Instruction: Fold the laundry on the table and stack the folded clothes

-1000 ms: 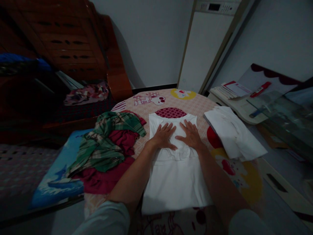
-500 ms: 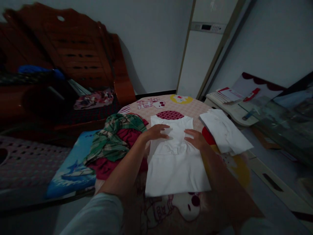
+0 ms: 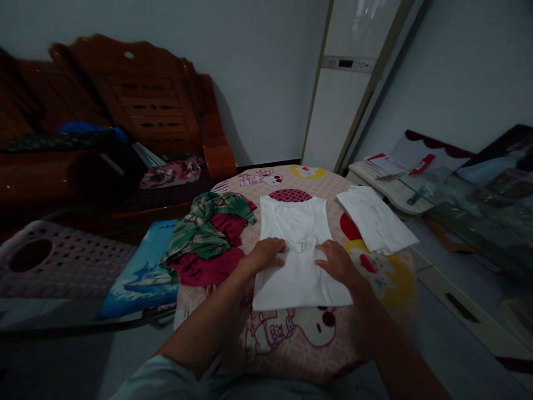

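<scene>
Head view: both hands right there, left and right on white garment, fingers curved, whether pinching cloth couldn't tell. Garment lay flat mid-counter, between green plaid-maroon heap and folded white cloth.

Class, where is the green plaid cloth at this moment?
In the head view, the plaid cloth lies bunched with maroon cloth on the left side of the table, left of the white top.
</scene>
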The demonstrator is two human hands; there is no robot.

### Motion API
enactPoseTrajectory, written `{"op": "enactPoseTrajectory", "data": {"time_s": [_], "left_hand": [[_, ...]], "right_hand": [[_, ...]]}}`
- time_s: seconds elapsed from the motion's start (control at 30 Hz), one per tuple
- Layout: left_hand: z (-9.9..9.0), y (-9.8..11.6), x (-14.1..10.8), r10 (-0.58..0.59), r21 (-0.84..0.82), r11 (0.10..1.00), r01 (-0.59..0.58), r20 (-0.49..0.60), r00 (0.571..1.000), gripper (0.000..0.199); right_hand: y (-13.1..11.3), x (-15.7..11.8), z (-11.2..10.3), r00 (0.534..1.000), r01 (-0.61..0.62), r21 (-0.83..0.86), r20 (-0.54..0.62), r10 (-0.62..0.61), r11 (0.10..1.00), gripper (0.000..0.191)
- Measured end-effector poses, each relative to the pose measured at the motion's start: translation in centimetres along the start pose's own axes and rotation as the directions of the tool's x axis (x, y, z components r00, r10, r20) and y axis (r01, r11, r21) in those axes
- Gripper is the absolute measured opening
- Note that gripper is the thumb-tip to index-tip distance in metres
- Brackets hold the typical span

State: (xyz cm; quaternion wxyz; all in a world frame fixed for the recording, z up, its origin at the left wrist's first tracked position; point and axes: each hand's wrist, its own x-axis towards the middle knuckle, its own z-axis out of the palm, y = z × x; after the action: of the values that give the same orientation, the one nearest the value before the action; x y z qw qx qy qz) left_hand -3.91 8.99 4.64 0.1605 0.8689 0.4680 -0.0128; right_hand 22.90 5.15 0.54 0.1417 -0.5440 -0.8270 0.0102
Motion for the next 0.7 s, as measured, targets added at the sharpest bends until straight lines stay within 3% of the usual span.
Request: {"op": "enactPoseTrajectory", "data": {"time_s": [0.17, 0.37, 0.53, 0.7], "left_hand": [[0.2, -0.3, 0.2, -0.003, -0.072, 0.997, 0.008, 0.066, 0.998, 0.03], [0.8, -0.3, -0.7, 0.037, -0.154, 0.987, -0.041, -0.028, 0.999, 0.027], [1.2, -0.3, -2.4, 0.124, -0.206, 0.967, -0.147, -0.119, 0.985, 0.027], [-0.6, 0.1, -3.5, 0.172, -0.217, 0.953, -0.211, -0.185, 0.968, 0.024]], "right_hand": [[-0.4, 1.3, -0.7, 0.997, -0.049, 0.024, 0.054, 0.048, 0.999, 0.02], [-0.3, 0.3, -1.3, 0.998, -0.053, 0.159, 0.025, 0.05, 0.986, 0.011], [-0.6, -0.9, -2.7, 0.99, -0.135, 0.219, 0.063, 0.124, 0.966, 0.021], [-0.5, -0.8, -4.7, 0.999, -0.044, 0.322, -0.012, 0.051, 0.946, 0.017]]}}
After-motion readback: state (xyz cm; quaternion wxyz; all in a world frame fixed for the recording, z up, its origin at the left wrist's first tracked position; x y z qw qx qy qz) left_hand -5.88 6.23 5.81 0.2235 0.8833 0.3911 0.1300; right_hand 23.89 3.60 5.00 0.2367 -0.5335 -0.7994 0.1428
